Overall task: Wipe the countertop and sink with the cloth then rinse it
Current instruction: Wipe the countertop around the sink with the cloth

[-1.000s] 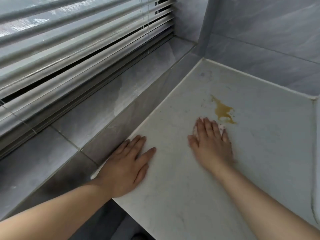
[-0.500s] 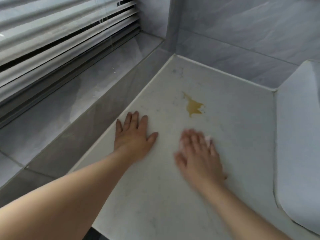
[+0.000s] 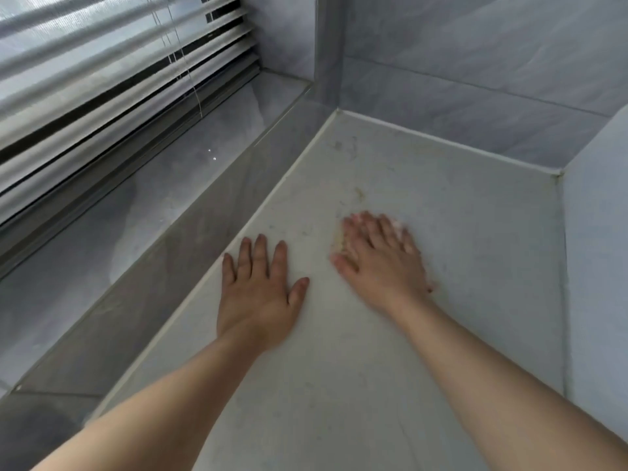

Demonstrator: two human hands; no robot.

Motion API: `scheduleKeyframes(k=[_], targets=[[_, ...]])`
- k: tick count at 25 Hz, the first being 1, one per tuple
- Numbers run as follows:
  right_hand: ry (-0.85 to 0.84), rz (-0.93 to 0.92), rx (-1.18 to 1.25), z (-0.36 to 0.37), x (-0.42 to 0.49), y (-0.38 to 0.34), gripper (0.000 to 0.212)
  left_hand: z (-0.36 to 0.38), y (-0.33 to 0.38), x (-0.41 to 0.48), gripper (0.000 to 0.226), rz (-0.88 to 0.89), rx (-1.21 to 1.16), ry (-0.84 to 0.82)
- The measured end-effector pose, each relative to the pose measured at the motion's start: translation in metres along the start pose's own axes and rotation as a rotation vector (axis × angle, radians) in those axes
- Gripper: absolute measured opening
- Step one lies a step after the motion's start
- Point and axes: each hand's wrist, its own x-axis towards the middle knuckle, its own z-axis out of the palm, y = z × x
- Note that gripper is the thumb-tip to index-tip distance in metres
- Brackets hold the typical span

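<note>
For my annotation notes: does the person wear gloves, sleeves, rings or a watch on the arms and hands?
No. The left forearm and right forearm are bare, no sleeve in view. The left hand has no glove, ring or watch. The right hand is blurred; no glove or watch shows.

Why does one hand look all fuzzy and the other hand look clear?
Head view: the right hand is smeared by motion blur, likely mid-wipe, with a bit of pale cloth at its fingertips; the left hand lies flat on the countertop, so it looks sharp. Head view too: daylight through the blinds leaves a soft shine on the grey sill.
</note>
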Motion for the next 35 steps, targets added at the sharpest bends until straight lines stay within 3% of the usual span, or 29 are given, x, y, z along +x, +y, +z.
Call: scheduleKeyframes(k=[4,6,8,10,13,15,18,20,22,24,25,27,30,31,33,35], targets=[[0.010,0.427,0.031,-0.011,0.025,0.062,0.064,0.000,0.001,0.000,0.090,-0.008,-0.015,0.004],[-0.003,0.493,0.068,-0.012,0.060,0.050,0.066,0.000,0.001,-0.001,0.089,-0.003,-0.008,0.009],[-0.006,0.305,0.086,-0.008,0.085,0.007,0.066,0.000,0.001,-0.001,0.088,-0.001,-0.029,0.034],[-0.034,0.004,0.107,-0.005,0.084,-0.040,0.064,-0.002,-0.002,0.000,0.086,-0.016,-0.106,0.076],[-0.079,-0.290,0.075,-0.004,0.039,-0.052,0.057,-0.005,-0.003,0.002,0.068,-0.062,-0.186,0.117],[-0.030,-0.235,0.018,-0.001,0.014,-0.012,0.055,-0.004,-0.003,0.003,0.056,-0.071,-0.156,0.107],[0.005,0.240,0.039,-0.008,0.029,0.064,0.054,-0.003,0.000,0.002,0.054,-0.078,-0.140,0.085],[-0.012,0.385,0.083,-0.012,0.053,0.060,0.056,-0.003,0.000,0.002,0.053,-0.077,-0.139,0.088],[0.005,0.158,0.080,-0.007,0.048,0.009,0.053,-0.002,0.000,0.003,0.053,-0.069,-0.141,0.089],[0.020,-0.209,0.059,0.005,0.001,-0.035,0.050,-0.002,-0.002,0.003,0.052,-0.070,-0.155,0.093],[0.048,-0.305,0.052,0.010,-0.032,-0.036,0.050,-0.002,-0.003,0.002,0.052,-0.069,-0.158,0.091],[0.026,-0.202,0.048,0.005,-0.058,-0.001,0.056,-0.003,-0.003,0.002,0.052,-0.063,-0.148,0.084],[0.018,0.272,0.094,-0.005,-0.009,0.058,0.053,-0.003,-0.001,0.001,0.053,-0.065,-0.143,0.090],[0.000,0.333,0.110,-0.009,0.011,0.050,0.052,-0.003,0.000,0.001,0.053,-0.067,-0.145,0.091],[0.014,0.150,0.113,-0.004,0.022,-0.003,0.052,-0.002,-0.001,0.003,0.052,-0.067,-0.149,0.099],[0.023,-0.187,0.064,0.008,-0.018,-0.045,0.052,-0.002,-0.003,0.002,0.052,-0.062,-0.163,0.107]])
